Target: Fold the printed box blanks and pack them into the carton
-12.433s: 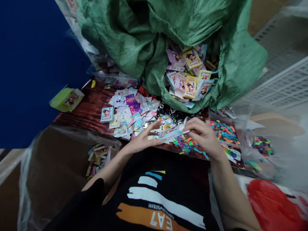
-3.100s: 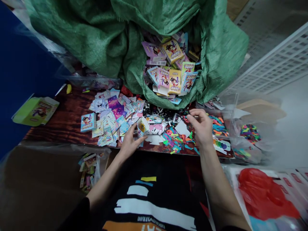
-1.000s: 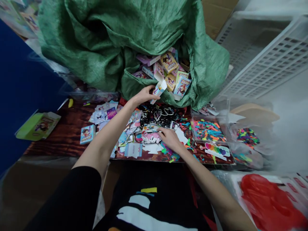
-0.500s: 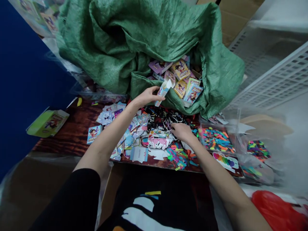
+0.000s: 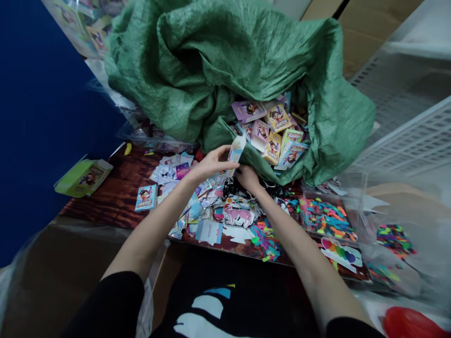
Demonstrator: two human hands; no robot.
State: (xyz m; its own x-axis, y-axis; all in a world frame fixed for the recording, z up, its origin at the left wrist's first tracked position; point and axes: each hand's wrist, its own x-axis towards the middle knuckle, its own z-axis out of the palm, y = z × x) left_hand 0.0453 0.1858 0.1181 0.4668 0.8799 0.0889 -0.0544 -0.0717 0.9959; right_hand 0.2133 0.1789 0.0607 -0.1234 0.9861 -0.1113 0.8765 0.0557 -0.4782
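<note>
My left hand [image 5: 215,164] grips a small light-blue cardboard box [image 5: 237,149] between thumb and fingers, its top flap standing open. Close beside the box's lower end is my right hand [image 5: 247,178], fingers curled inward; what they hold, if anything, is hidden. Beneath it lies a tangle of black cords [image 5: 230,188]. Left of that, a heap of small printed cards and packets [image 5: 192,204] covers the dark wood table [image 5: 105,197]. A pink-and-white cutout card [image 5: 238,216] rests in front, beside a pile of bright coloured strips [image 5: 266,239].
Behind stands a green woven sack [image 5: 225,56] with several small printed boxes [image 5: 277,118] in its mouth. A closed blue box [image 5: 146,197] and an opened green box [image 5: 84,178] lie at left. A clear tray of coloured pieces [image 5: 327,218] and a white basket [image 5: 405,136] are at right.
My right hand has moved up and left from the cord pile to the box. The box stays in my left hand, slightly lower in view. The whole view has shifted a little.
</note>
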